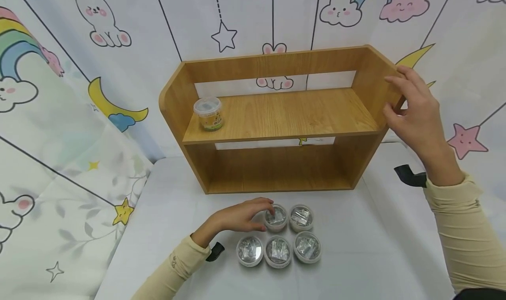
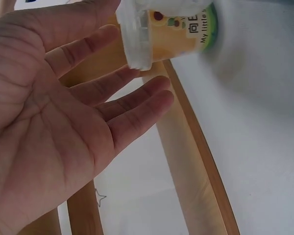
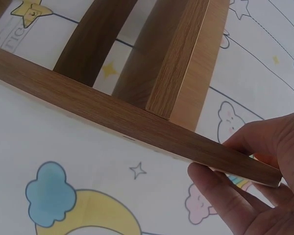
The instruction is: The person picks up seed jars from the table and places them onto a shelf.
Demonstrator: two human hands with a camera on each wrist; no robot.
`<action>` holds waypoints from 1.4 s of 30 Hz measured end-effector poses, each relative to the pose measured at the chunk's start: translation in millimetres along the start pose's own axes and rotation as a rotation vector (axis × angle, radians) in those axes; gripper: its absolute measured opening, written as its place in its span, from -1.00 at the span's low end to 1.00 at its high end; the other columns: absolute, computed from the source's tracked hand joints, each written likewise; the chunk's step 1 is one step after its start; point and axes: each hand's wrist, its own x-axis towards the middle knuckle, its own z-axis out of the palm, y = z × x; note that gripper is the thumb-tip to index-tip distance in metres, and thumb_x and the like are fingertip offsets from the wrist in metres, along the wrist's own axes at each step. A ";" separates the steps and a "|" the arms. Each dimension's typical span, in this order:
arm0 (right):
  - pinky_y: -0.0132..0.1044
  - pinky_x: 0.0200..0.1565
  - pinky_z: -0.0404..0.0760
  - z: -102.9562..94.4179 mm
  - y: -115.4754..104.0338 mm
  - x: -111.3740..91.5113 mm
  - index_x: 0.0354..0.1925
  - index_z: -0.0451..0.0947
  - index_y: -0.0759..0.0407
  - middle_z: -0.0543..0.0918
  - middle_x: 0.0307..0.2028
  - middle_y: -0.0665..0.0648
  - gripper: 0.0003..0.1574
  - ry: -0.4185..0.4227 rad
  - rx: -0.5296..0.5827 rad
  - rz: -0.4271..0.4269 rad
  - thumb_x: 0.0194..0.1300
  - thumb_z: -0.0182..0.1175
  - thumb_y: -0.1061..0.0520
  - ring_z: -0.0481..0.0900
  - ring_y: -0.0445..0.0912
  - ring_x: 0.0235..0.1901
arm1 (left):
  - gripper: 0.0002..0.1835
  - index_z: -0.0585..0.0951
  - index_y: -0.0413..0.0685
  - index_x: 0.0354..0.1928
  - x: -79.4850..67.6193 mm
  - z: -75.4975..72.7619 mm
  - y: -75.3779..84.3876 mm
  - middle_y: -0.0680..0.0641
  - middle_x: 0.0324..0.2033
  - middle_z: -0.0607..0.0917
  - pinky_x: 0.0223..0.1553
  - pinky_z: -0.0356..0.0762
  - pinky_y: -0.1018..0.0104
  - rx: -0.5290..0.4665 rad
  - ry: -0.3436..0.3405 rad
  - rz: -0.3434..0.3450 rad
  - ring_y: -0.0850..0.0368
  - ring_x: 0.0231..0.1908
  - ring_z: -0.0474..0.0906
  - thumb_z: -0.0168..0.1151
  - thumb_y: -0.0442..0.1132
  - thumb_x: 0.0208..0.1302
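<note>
My left hand (image 1: 245, 215) reaches from the left to a small clear-lidded jar (image 1: 276, 218). Its index fingertip overlaps the lid and its thumb lies at the lid's left rim. In the left wrist view the jar (image 2: 174, 36) shows a yellow and green label, and the fingers (image 2: 137, 115) are extended with the palm facing the camera. My right hand (image 1: 419, 111) grips the upper edge of the right side panel of a two-tier wooden shelf (image 1: 292, 115). Thumb and fingers lie on opposite faces of that side panel (image 3: 137, 129).
Several more lidded jars, such as one (image 1: 250, 251) at front left and one (image 1: 301, 217) at back right, stand close together on the white tabletop (image 1: 356, 247). Another jar (image 1: 209, 113) stands at the left of the shelf's upper tier. A patterned curtain (image 1: 237, 10) hangs behind.
</note>
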 end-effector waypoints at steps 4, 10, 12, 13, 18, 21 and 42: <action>-0.81 -0.24 0.24 -0.1 0.0 -0.1 0.34 0.41 0.10 0.25 0.44 -0.03 -0.29 -0.003 0.002 0.007 0.23 0.21 0.36 0.38 0.03 0.29 | -0.63 0.52 -0.04 0.09 2.6 3.1 -1.3 -0.09 0.34 0.36 0.35 0.24 0.23 0.012 -0.002 -0.005 0.06 0.40 0.20 0.36 -0.26 0.27; -0.80 -0.21 0.25 -0.2 -0.1 -0.4 0.34 0.41 0.10 0.24 0.44 -0.02 -0.29 -0.003 -0.005 0.006 0.23 0.21 0.36 0.38 0.03 0.28 | -0.72 0.52 -0.04 -0.08 8.5 8.9 -3.7 -0.08 0.23 0.43 0.30 0.31 0.29 0.050 0.021 0.016 0.08 0.33 0.28 0.39 -0.31 0.22; -0.83 -0.25 0.20 0.3 -0.1 -0.3 0.34 0.41 0.10 0.25 0.44 -0.02 -0.29 -0.002 -0.005 0.005 0.23 0.21 0.36 0.38 0.03 0.28 | -0.75 0.52 -0.03 -0.14 10.2 10.6 -4.4 -0.06 0.19 0.44 0.24 0.36 0.35 0.078 0.030 0.022 0.11 0.27 0.34 0.40 -0.30 0.22; -0.83 -0.25 0.20 0.4 -0.2 -0.2 0.34 0.41 0.10 0.25 0.44 -0.03 -0.30 -0.002 -0.004 0.006 0.23 0.21 0.36 0.38 0.03 0.28 | -0.75 0.52 -0.03 -0.16 10.6 11.1 -4.4 -0.06 0.18 0.44 0.21 0.39 0.37 0.089 0.033 0.021 0.13 0.24 0.36 0.40 -0.29 0.21; -0.76 -0.18 0.30 0.4 -0.2 -0.2 0.34 0.41 0.08 0.24 0.44 -0.06 -0.30 -0.002 -0.006 0.014 0.24 0.21 0.34 0.36 -0.01 0.31 | -0.78 0.53 -0.02 -0.22 11.1 11.5 -3.9 -0.03 0.14 0.46 0.07 0.44 0.44 0.124 0.048 0.024 0.18 0.12 0.42 0.41 -0.27 0.21; -0.73 -0.16 0.33 0.0 -0.1 -0.3 0.35 0.41 0.07 0.23 0.44 -0.07 -0.29 -0.002 -0.005 0.018 0.24 0.21 0.34 0.35 -0.01 0.31 | -0.79 0.53 -0.02 -0.23 10.7 10.6 -2.8 -0.03 0.14 0.46 0.04 0.44 0.44 0.128 0.051 0.022 0.18 0.11 0.43 0.42 -0.27 0.20; -0.80 -0.19 0.25 -1.1 0.5 -0.1 0.35 0.40 0.09 0.25 0.44 -0.01 -0.29 -0.006 -0.009 0.005 0.24 0.21 0.34 0.40 0.07 0.26 | -0.78 0.52 0.01 -0.24 -15.3 -33.5 17.9 0.08 -0.17 0.48 -0.13 0.48 0.36 0.048 0.168 0.049 0.11 -0.12 0.46 0.42 -0.26 0.21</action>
